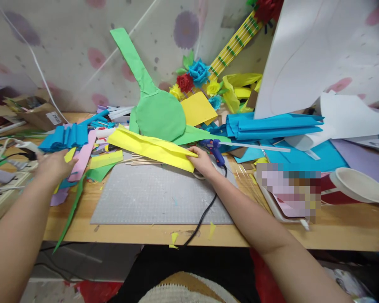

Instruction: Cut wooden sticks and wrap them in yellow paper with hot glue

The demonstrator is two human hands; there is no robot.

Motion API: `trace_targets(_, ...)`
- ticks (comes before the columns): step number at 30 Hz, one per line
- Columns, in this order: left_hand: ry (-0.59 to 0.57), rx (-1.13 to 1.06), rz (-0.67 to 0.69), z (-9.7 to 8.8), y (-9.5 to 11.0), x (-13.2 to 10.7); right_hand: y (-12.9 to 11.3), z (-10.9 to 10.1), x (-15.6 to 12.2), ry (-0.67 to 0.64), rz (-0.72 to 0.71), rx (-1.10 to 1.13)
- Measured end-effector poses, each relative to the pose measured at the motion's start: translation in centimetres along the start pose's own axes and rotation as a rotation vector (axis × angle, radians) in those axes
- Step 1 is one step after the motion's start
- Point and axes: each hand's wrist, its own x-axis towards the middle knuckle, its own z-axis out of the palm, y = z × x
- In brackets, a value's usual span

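My right hand pinches the near end of a long folded yellow paper strip that lies across the top of the grey cutting mat. A blue glue gun lies just right of that hand, its black cord trailing off the table edge. My left hand is closed on a small yellow paper scrap among pink and blue paper pieces at the left. A green guitar-shaped paper cutout lies behind the yellow strip.
Folded blue paper, white sheets and a white bowl crowd the right side. Paper flowers and a yellow guitar neck lean on the back wall. Thin wooden sticks lie at the mat's top edge. Wires clutter the far left.
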Motion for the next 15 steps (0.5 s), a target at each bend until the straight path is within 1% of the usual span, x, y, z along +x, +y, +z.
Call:
trace_targets(1, 0.028, 0.121, 0.063, 0.1, 1.3, -0.7, 0.1, 0.0, 0.0, 0.0, -0.006, -0.002)
trace_targets(2, 0.061, 0.174, 0.066, 0.4, 2.7, -1.4, 0.1, 0.0, -0.1, 0.002, -0.009, -0.014)
trace_targets(3, 0.073, 0.183, 0.037, 0.7, 4.2, -2.2, 0.2, 0.0, -0.1, 0.008, -0.01, -0.036)
trace_targets(4, 0.082, 0.188, 0.018, 1.2, 5.7, -2.9, 0.1, 0.0, -0.2, 0.014, -0.011, -0.065)
trace_targets(5, 0.081, 0.176, 0.037, 1.8, 7.3, -3.7, 0.0, 0.0, -0.3, 0.021, -0.013, -0.095)
trace_targets(7, 0.082, 0.126, 0.13, 3.1, 10.3, -5.1, -0.3, -0.1, -0.6, 0.04, -0.02, -0.15)
trace_targets(9, 0.05, 0.073, 0.216, 4.5, 12.8, -6.2, -0.7, -0.1, -1.0, 0.052, -0.041, -0.184)
trace_targets(11, 0.003, 0.037, 0.259, 5.7, 14.5, -7.0, -1.0, -0.1, -1.2, 0.063, -0.079, -0.192)
trace_targets(12, -0.012, 0.028, 0.27, 6.2, 15.0, -7.3, -1.0, -0.2, -1.3, 0.071, -0.101, -0.188)
trace_targets(13, -0.026, 0.028, 0.277, 6.5, 15.2, -7.3, -1.0, -0.2, -1.3, 0.082, -0.125, -0.18)
trace_targets(15, -0.033, 0.024, 0.304, 6.9, 14.7, -7.0, -0.8, -0.3, -1.3, 0.116, -0.172, -0.158)
